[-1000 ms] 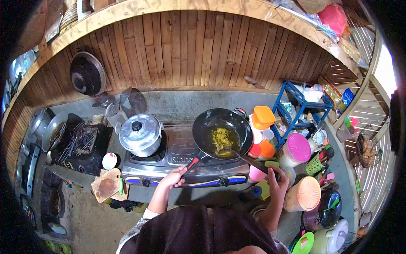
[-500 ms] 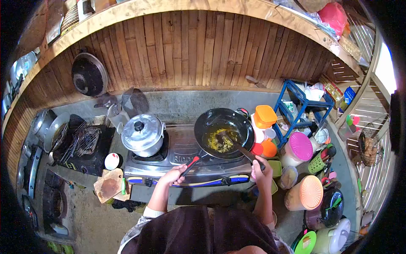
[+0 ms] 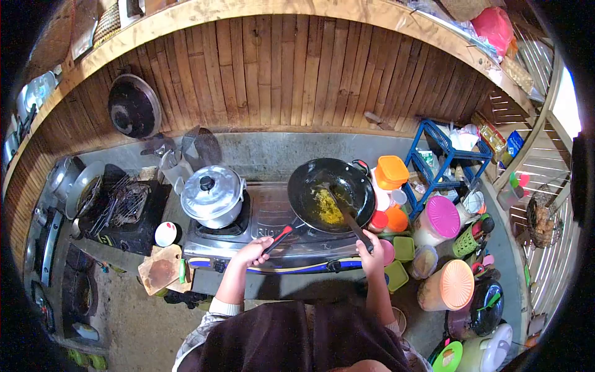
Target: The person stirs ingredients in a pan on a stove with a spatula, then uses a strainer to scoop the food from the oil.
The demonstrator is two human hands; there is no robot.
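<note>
A black wok (image 3: 302, 180) sits on the right burner of the steel gas stove (image 3: 266, 214). My left hand (image 3: 251, 253) is closed around the wok's black and red handle (image 3: 277, 239). In my right hand (image 3: 372, 253) is the dark handle of a spatula (image 3: 353, 224), its blade end down in the wok. Yellow chopped food (image 3: 328, 208) lies in the wok's middle, with the spatula's end against its right side; I cannot make out its kind. On the left burner stands a lidded aluminium pot (image 3: 212, 193).
Right of the wok stand orange containers (image 3: 392, 172), a blue rack (image 3: 441, 146) and a pink-lidded container (image 3: 442, 217). To the left are a cutting board (image 3: 162, 270) with a green-handled knife (image 3: 182, 270), a small white bowl (image 3: 165, 234) and a charred grill (image 3: 127, 201).
My right hand and the spatula have shifted a little left and toward me. The yellow food is gathered into a narrower heap. My left hand keeps its hold.
</note>
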